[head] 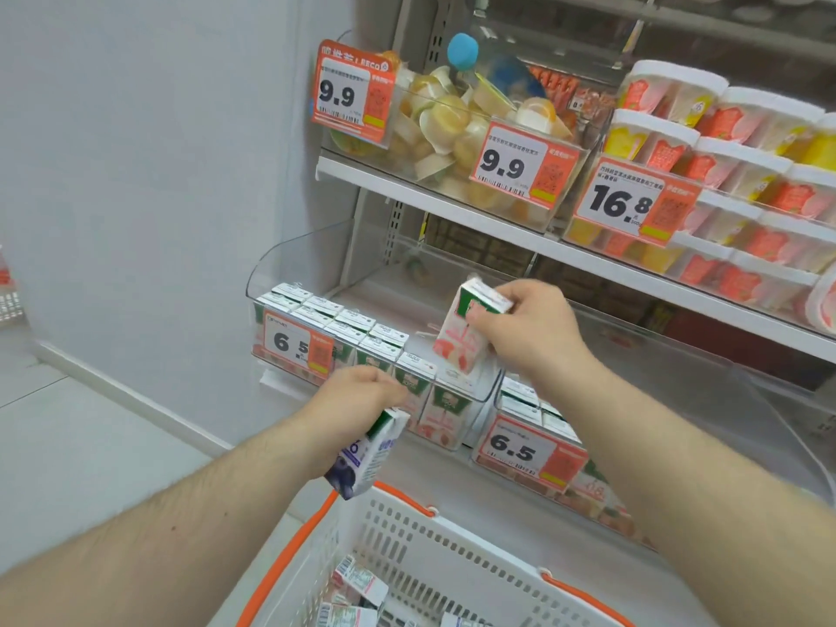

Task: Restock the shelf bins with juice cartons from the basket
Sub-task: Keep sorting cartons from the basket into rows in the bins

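My right hand (527,330) grips a pink-and-white juice carton (461,339) by its top, tilted, above the right end of the clear left shelf bin (276,273). That bin holds rows of upright pink cartons (348,325). My left hand (357,400) holds a blueberry carton (364,459), purple and white, tilted down above the basket's far left corner. The white basket (452,549) with orange handles sits below, with several cartons (357,590) lying in its bottom. A second clear bin (534,445) to the right holds more cartons.
Price tags reading 6.5 (294,343) hang on the bin fronts. The shelf above carries a clear bin of jelly cups (452,129) and stacked pink-and-yellow tubs (733,156). A pale wall (158,151) stands to the left.
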Tool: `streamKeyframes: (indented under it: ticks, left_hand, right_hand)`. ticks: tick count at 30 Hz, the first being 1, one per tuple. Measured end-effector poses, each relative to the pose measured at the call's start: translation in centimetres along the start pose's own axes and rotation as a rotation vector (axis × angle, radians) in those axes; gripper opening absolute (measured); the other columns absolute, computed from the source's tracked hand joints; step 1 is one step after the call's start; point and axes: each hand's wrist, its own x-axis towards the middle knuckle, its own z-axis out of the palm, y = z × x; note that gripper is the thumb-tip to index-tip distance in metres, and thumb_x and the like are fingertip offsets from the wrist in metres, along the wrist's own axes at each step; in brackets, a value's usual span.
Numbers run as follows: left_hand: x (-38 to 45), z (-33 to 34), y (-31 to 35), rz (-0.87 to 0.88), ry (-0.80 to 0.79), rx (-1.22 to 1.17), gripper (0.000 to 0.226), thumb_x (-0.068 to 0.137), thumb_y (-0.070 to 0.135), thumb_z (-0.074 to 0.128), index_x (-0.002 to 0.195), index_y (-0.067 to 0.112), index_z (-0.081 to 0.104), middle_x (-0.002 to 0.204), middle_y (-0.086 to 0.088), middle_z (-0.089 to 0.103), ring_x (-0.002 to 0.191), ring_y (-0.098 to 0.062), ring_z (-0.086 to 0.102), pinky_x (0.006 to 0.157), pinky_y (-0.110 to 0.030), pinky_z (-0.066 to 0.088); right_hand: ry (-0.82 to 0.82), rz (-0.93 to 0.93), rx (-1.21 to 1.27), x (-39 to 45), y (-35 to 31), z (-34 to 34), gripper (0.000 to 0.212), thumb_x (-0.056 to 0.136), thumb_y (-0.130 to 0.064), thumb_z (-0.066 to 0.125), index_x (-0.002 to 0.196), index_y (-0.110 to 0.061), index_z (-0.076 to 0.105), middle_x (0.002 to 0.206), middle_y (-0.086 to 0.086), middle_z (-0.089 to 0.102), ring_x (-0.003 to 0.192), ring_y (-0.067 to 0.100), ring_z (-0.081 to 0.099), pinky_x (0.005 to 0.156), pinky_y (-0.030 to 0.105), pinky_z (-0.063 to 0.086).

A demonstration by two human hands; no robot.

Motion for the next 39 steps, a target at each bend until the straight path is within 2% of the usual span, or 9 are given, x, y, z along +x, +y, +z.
streamKeyframes:
  ticks: [4,8,11,16,19,30,34,37,39]
  left_hand:
    - [1.3,-0.7,-0.7,-0.172,0.042,-0.066,0.01,0.086,0.022,0.066,0.092,0.021,0.074,0.083,-0.007,0.076,0.084,-0.035,0.071,0.077,-0.043,0.057]
    - [2.1,-0.3,-0.8,-0.215,0.024,-0.104,0.016,0.088,0.024,0.064,0.102,0.024,0.073,0.089,-0.005,0.076,0.085,-0.031,0.071,0.069,-0.034,0.056]
    - [2.1,0.3,-0.3,-0.245,0.028,-0.144,0.026,0.091,0.042,0.063,0.106,0.021,0.068,0.091,-0.003,0.07,0.08,-0.024,0.067,0.061,-0.029,0.053]
    - [2.7,1.3,0.0,-0.267,0.088,-0.193,0.04,0.091,0.053,0.059,0.102,0.016,0.068,0.086,0.001,0.062,0.077,-0.017,0.061,0.054,-0.024,0.045]
    - [3.0,1.2,-0.3,-0.284,0.102,-0.207,0.042,0.089,0.053,0.062,0.102,0.014,0.068,0.091,-0.008,0.07,0.07,-0.02,0.065,0.049,-0.021,0.047]
    - [2.7,1.5,-0.4,-0.243,0.1,-0.205,0.051,0.092,0.063,0.047,0.102,0.018,0.069,0.084,-0.003,0.072,0.069,-0.019,0.068,0.056,-0.026,0.055]
    - [1.7,1.8,0.3,-0.215,0.096,-0.238,0.056,0.094,0.065,0.037,0.106,0.02,0.068,0.087,-0.003,0.071,0.073,-0.02,0.069,0.059,-0.028,0.053]
    - [1.0,2.2,1.0,-0.176,0.111,-0.31,0.056,0.095,0.064,0.036,0.099,0.02,0.069,0.094,-0.007,0.071,0.083,-0.025,0.069,0.067,-0.035,0.057]
    - [0.4,2.7,1.3,-0.151,0.107,-0.354,0.055,0.095,0.064,0.037,0.098,0.019,0.07,0.094,-0.009,0.072,0.084,-0.027,0.069,0.071,-0.038,0.058]
  right_hand:
    - [-0.054,0.092,-0.26,4.9,-1.5,2.5,0.021,0.082,-0.015,0.063,0.103,-0.011,0.066,0.093,0.01,0.066,0.082,0.025,0.064,0.059,0.026,0.047]
    - [-0.301,0.212,-0.448,6.4,-1.2,5.4,0.016,0.091,-0.012,0.056,0.089,0.003,0.06,0.071,0.016,0.061,0.06,0.027,0.06,0.053,0.029,0.052]
    - [-0.464,0.322,-0.398,7.1,0.2,6.9,0.014,0.095,-0.005,0.051,0.087,0.004,0.057,0.082,0.021,0.062,0.07,0.032,0.063,0.071,0.041,0.059]
    - [-0.567,0.425,-0.198,7.6,1.6,8.2,0.017,0.074,0.004,0.047,0.087,-0.007,0.048,0.084,0.013,0.049,0.064,0.024,0.045,0.059,0.032,0.04]
    - [-0.584,0.488,0.041,8.3,2.2,8.2,0.045,0.052,-0.005,0.048,0.097,-0.005,0.049,0.094,0.017,0.053,0.076,0.033,0.049,0.07,0.039,0.044]
    - [-0.58,0.609,0.232,9.9,3.5,8.6,0.064,0.085,-0.054,0.058,0.122,-0.003,0.049,0.129,0.021,0.054,0.109,0.038,0.061,0.097,0.05,0.05]
    - [-0.517,0.41,-0.043,7.8,1.4,8.3,0.07,0.095,-0.062,0.038,0.143,-0.011,0.04,0.149,0.017,0.042,0.126,0.038,0.049,0.104,0.045,0.042]
    - [-0.119,-0.059,-0.144,4.8,-0.2,6.5,0.034,0.098,-0.043,0.042,0.104,-0.014,0.059,0.109,0.004,0.067,0.097,0.021,0.061,0.071,0.03,0.043]
    - [0.021,-0.251,0.047,1.2,-0.2,4.7,0.017,0.095,-0.028,0.052,0.087,-0.017,0.062,0.084,-0.006,0.065,0.081,0.01,0.058,0.069,0.026,0.043]
